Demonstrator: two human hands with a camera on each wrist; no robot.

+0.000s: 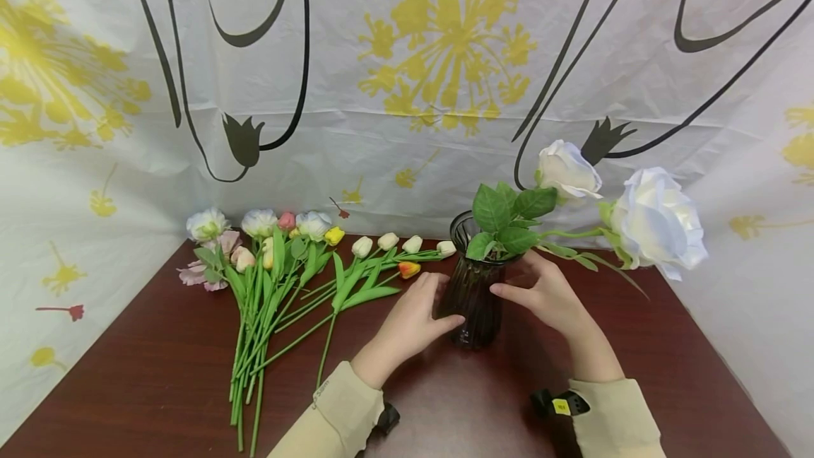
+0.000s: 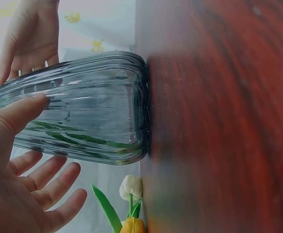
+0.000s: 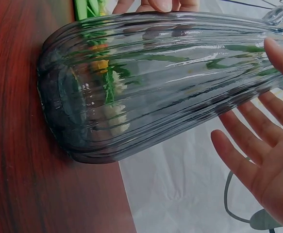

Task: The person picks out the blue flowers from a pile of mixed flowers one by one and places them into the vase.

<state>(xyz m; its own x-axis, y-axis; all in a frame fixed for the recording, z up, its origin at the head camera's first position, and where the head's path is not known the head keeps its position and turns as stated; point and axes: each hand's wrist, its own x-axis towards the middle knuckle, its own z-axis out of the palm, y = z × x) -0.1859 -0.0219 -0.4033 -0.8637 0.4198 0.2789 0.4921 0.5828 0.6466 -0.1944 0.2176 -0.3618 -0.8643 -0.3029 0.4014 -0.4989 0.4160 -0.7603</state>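
Note:
A dark, ribbed glass vase [image 1: 473, 306] stands upright on the table, holding two pale blue-white roses [image 1: 658, 221] that lean far to the right over green leaves [image 1: 492, 214]. My left hand [image 1: 410, 316] cups the vase's left side, thumb across the front. From the right, my right hand [image 1: 553, 295] holds it higher up, below the rim, thumb on the front and fingers behind. In the left wrist view the vase [image 2: 92, 104] shows green stems through its glass. The right wrist view shows fingers of the right hand [image 3: 272, 155] along the vase's far side.
To the left lies a bunch of long-stemmed artificial flowers [image 1: 254, 331]. White tulips [image 1: 388, 241] and an orange tulip [image 1: 409, 270] lie close to the vase's left. A patterned white cloth [image 1: 356, 90] hangs behind the brown table [image 1: 159, 373].

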